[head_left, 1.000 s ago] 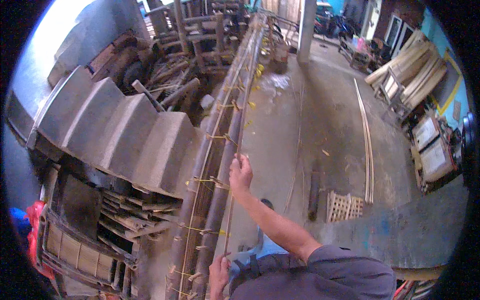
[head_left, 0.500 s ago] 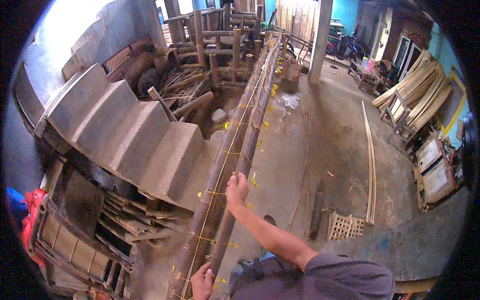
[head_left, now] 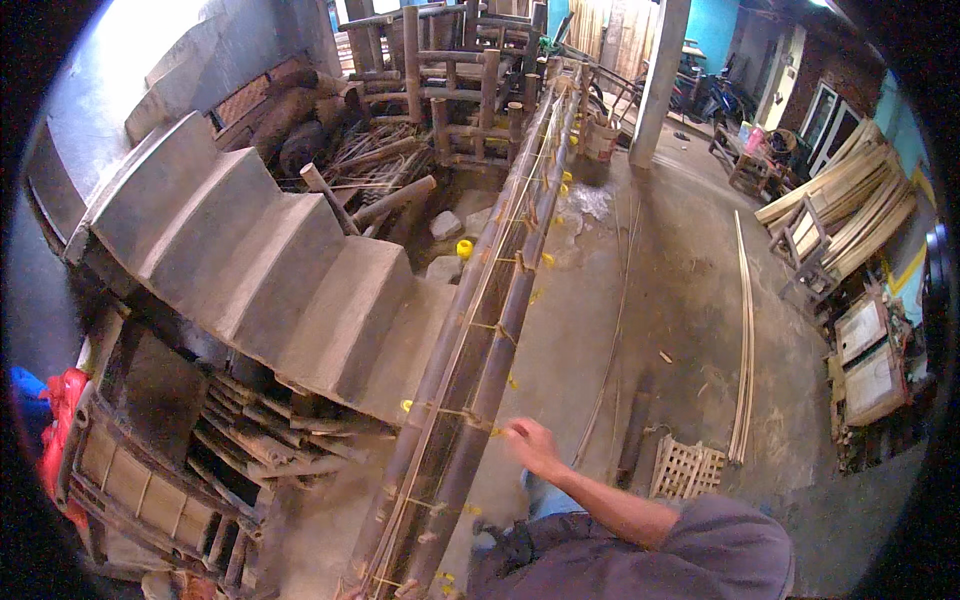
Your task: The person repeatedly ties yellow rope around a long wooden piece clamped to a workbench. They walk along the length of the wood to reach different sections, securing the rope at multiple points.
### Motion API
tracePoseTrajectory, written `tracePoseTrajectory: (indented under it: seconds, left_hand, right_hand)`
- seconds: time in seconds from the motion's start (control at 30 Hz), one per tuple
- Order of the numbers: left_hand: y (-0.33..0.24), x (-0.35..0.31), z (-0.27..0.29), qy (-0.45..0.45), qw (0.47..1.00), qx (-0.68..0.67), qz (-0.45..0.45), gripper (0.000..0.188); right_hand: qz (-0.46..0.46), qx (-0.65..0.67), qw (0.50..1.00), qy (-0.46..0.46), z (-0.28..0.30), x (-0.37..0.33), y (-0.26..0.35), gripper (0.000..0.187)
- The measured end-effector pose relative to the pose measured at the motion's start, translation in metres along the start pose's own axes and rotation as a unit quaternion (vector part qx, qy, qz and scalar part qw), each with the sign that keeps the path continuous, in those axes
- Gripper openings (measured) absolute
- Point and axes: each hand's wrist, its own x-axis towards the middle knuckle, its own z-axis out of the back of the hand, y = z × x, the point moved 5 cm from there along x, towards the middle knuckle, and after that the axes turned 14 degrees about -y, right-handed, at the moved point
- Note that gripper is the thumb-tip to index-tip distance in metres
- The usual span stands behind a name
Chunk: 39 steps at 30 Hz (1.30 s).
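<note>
Two long dark bamboo poles (head_left: 487, 375) run side by side from the lower edge away from me, with a gap between them. Thin pale strips (head_left: 428, 440) lie lengthwise along the gap. Yellow ties (head_left: 440, 409) cross both poles at intervals, their loose ends sticking out at the sides. My right hand (head_left: 532, 447) is just right of the right pole, its fingertips close to a yellow tie end. Motion smears its fingers, so I cannot tell whether they grip that end. Only a sliver, perhaps my left hand (head_left: 351, 593), shows beside the left pole at the lower edge.
Concrete steps (head_left: 270, 250) rise on the left, above stacked bamboo pieces (head_left: 265, 440). A bamboo frame (head_left: 465, 90) stands at the far end. On the right are a pillar (head_left: 660, 85), long pale strips (head_left: 741, 340) on the floor, a woven lattice piece (head_left: 687, 467) and leaning slats (head_left: 850, 195).
My right hand has left the right pole's top and moved right and down beside it. My left hand has dropped almost out of the picture. The view has shifted slightly.
</note>
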Motion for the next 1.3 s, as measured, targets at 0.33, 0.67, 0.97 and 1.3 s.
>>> tracePoseTrajectory:
  seconds: [0.33, 0.67, 0.97, 1.3]
  left_hand:
    - [-0.109, 0.056, -0.026, -0.123, 0.956, 0.263, 0.050, 0.043]
    - [-0.526, 0.198, -0.402, 0.179, 0.893, 0.081, -0.405, 0.034]
    - [-0.700, 0.270, -0.566, 0.278, 0.881, 0.013, -0.383, 0.026]
    - [-1.068, 0.500, -0.545, 0.028, 0.874, -0.045, -0.484, 0.017]
  right_hand:
    - [-0.266, -0.003, 0.964, 0.008, 0.112, 0.076, -0.242, 0.016]
    - [0.116, -0.114, 0.981, 0.102, 0.206, 0.502, -0.227, 0.024]
    - [-0.005, -0.036, 0.999, 0.013, 0.244, 0.687, -0.256, 0.028]
    - [-0.287, -0.431, 0.782, 0.348, 0.400, 0.598, -0.587, 0.021]
